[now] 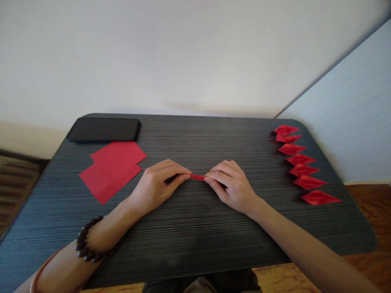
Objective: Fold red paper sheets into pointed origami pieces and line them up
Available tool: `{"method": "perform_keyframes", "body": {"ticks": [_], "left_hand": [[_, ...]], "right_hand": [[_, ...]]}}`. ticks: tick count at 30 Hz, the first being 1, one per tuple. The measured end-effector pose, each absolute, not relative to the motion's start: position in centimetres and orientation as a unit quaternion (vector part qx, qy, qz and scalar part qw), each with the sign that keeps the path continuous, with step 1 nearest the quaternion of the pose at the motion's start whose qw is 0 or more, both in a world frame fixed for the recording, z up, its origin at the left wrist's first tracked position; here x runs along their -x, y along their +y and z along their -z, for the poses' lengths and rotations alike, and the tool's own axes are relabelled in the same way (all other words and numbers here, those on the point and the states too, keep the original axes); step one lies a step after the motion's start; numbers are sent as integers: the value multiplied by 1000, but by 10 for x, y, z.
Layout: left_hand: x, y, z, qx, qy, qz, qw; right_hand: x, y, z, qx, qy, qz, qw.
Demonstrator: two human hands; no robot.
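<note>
Phone (pixel 104 129) at 10 o'clock, red sheets (pixel 113 169) just below. Centre of worktop (pixel 195 236): left hand (pixel 159 183) and right hand (pixel 233 185), fingers pinching the ends of a paper strip (pixel 197 177). Looks light, thin, easily creased; hold by the ends. Folded pieces (pixel 301 162) at 3 o'clock.

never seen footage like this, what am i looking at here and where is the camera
No machine here: a person works with bare hands, filmed by one camera on their head, looking down. The left hand and right hand pinch the ends of a small folded red paper over a dark table. Flat red sheets and a black phone lie to the left; seven folded red pieces sit in a row on the right. The left wrist wears a bead bracelet.
</note>
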State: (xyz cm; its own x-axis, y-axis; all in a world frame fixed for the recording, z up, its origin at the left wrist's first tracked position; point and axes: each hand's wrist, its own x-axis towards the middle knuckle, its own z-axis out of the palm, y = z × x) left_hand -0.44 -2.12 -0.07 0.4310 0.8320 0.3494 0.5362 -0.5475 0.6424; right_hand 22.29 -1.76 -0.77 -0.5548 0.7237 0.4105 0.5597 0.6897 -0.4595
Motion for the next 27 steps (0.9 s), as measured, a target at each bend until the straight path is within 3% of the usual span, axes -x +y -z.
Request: {"method": "perform_keyframes", "body": {"ticks": [8,21,27], "left_hand": [[3,-23,-1,-811,444,-300,233],[6,-20,-1,-756,505,-256,328],[7,-19,-1,-789,466,-259,306]], "right_hand": [[-221,-18,8,366,-866,-168,298],[-228,-11,6,446,-767,-317,335],[-226,-11,6,455,-755,-342,326]]}}
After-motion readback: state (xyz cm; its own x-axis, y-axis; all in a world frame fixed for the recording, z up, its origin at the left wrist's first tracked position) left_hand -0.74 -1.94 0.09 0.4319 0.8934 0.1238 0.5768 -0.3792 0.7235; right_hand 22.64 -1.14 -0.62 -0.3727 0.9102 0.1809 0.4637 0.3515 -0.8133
